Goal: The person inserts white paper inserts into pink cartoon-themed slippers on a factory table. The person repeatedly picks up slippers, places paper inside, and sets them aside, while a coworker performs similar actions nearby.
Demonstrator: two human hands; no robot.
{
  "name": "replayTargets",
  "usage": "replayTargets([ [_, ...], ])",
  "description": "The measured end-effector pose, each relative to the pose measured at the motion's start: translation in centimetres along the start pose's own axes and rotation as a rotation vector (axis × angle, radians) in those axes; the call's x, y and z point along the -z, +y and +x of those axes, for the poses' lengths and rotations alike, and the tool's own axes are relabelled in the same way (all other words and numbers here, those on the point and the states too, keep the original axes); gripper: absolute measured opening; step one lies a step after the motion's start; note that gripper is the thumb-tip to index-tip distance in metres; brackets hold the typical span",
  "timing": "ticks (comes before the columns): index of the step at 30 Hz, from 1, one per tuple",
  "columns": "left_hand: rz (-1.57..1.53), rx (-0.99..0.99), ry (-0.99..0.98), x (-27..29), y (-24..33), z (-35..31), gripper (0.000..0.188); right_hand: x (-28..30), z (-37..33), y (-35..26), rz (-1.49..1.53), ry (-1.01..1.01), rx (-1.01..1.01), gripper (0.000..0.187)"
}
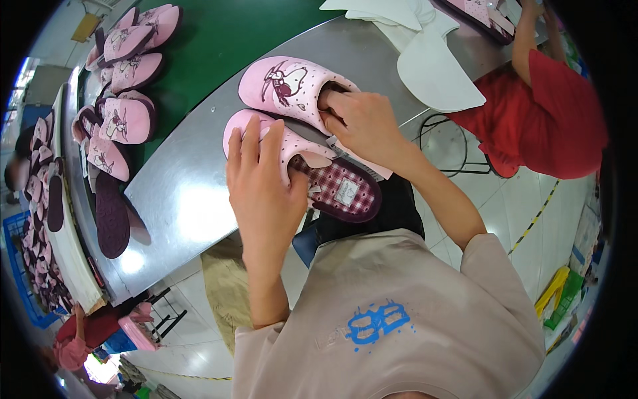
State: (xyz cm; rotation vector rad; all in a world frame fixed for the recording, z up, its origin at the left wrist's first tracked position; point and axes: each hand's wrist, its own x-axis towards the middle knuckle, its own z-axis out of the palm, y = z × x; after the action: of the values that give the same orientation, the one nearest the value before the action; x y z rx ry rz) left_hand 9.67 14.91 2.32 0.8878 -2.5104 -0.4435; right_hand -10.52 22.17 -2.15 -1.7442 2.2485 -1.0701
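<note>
Two pink slippers lie side by side on the metal table, toes to the left. My left hand grips the near slipper, its fingers spread over the pink toe and its thumb at the opening. A plaid insole with a pale label shows at that slipper's heel. My right hand has its fingers curled into the opening of the far slipper, which has a dark cartoon print on the toe. Those fingertips are hidden inside. A small tag sticks out between the two slippers.
Pink slippers are piled along the green belt at the left, one with its dark sole showing. White rounded sheets overlap at the table's far right edge. A co-worker in a red shirt is at the right.
</note>
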Motion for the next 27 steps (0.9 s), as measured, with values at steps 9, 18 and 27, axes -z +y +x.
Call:
replayTargets([
  [9, 0.082, 0.154, 0.154, -3.1, 2.0, 1.3, 0.044, 0.1, -0.1, -0.4, 0.001, -0.009, -0.012, 0.014],
  [18, 0.096, 0.133, 0.187, -3.9, 1.7, 1.4, 0.040, 0.0, -0.3, -0.3, -0.040, -0.023, 0.016, 0.013],
  [27, -0.216, -0.035, 0.182, -3.3, -0.4, -0.5, 0.059, 2.4, -1.6, -2.0, 0.007, -0.038, 0.269, 0.035],
])
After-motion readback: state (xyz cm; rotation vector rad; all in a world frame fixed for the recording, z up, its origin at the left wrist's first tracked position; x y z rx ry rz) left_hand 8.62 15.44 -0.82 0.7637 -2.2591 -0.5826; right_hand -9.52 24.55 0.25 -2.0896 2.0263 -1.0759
